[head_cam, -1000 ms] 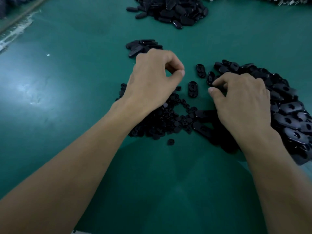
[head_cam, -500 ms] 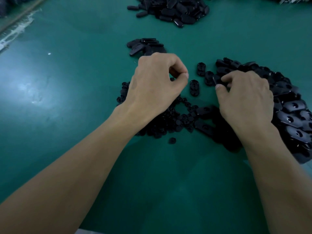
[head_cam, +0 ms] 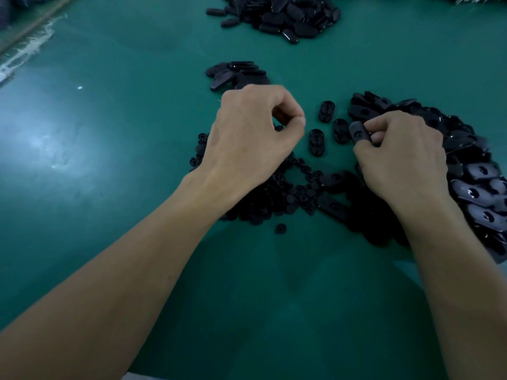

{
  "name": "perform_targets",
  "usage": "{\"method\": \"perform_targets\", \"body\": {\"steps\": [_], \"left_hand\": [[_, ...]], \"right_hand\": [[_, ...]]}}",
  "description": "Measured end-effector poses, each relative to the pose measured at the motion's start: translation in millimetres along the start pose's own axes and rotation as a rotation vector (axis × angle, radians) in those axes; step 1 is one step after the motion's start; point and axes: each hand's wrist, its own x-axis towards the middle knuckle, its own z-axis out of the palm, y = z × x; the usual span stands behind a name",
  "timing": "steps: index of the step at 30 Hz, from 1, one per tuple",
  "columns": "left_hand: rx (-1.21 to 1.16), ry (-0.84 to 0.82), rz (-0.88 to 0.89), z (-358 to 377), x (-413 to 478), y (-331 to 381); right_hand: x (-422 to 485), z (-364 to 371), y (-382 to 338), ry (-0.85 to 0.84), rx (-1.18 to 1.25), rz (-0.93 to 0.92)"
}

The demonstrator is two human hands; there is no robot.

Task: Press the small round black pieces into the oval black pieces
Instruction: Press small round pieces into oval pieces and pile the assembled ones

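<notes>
Small round black pieces (head_cam: 277,196) lie heaped on the green mat under my left hand (head_cam: 255,133). Its fingers are curled, thumb tip against forefinger as in a pinch on one small piece; the piece itself is hidden. My right hand (head_cam: 403,157) pinches an oval black piece (head_cam: 358,133) at the left edge of the big heap of oval pieces (head_cam: 480,187). Three oval pieces lie flat between the hands: one (head_cam: 327,111) farthest, one (head_cam: 316,142) nearest, one (head_cam: 340,130) beside the held piece.
A short stack of oval pieces (head_cam: 236,74) sits just beyond my left hand. A larger pile of ovals (head_cam: 285,15) lies at the far edge. One stray round piece (head_cam: 280,228) sits near my forearm. Pale tape (head_cam: 24,53) marks the mat's left border.
My right hand has picked an oval piece out of the heap and lifted it between thumb and fingers. My left hand has stayed over the round pieces, its pinch closed.
</notes>
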Motion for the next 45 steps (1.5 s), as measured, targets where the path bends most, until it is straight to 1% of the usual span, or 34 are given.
{"method": "perform_targets", "body": {"steps": [4, 6, 8, 9, 12, 14, 17, 22, 26, 29, 31, 36, 42, 45], "left_hand": [[-0.010, 0.033, 0.018, 1, 0, 0], [-0.028, 0.053, 0.033, 2, 0, 0], [-0.040, 0.067, 0.055, 4, -1, 0], [-0.057, 0.069, 0.064, 4, -2, 1], [-0.150, 0.037, 0.051, 5, -1, 3], [-0.239, -0.010, 0.035, 4, 1, 4], [-0.336, -0.044, 0.039, 1, 3, 3], [-0.414, -0.066, 0.012, 1, 3, 3], [-0.393, -0.052, 0.010, 0, 4, 1], [-0.377, -0.029, -0.002, 0, 5, 1], [-0.366, -0.029, -0.014, 0, 5, 1], [-0.367, -0.050, -0.023, -1, 5, 1], [-0.342, -0.058, 0.009, -1, 4, 0], [-0.335, -0.042, 0.021, 0, 6, -3]], "right_hand": [[0, 0, 1, 0.024, 0.023, -0.012], [-2, 2, 2, 0.106, -0.026, -0.050], [-3, 3, 2, 0.232, -0.045, -0.139], [-3, 3, 1, 0.265, 0.015, -0.200], [-3, 4, -3, 0.238, 0.324, -0.371], [-6, 7, -6, 0.220, 0.452, -0.454], [-6, 10, -7, 0.199, 0.574, -0.515], [-4, 11, -8, 0.119, 0.671, -0.533], [-2, 11, -7, 0.099, 0.784, -0.456], [0, 10, -5, 0.096, 0.806, -0.389], [0, 9, -5, 0.073, 0.810, -0.369], [0, 9, -7, 0.024, 0.909, -0.353], [-2, 8, -9, -0.005, 0.916, -0.370], [-3, 10, -8, 0.013, 0.831, -0.362]]}}
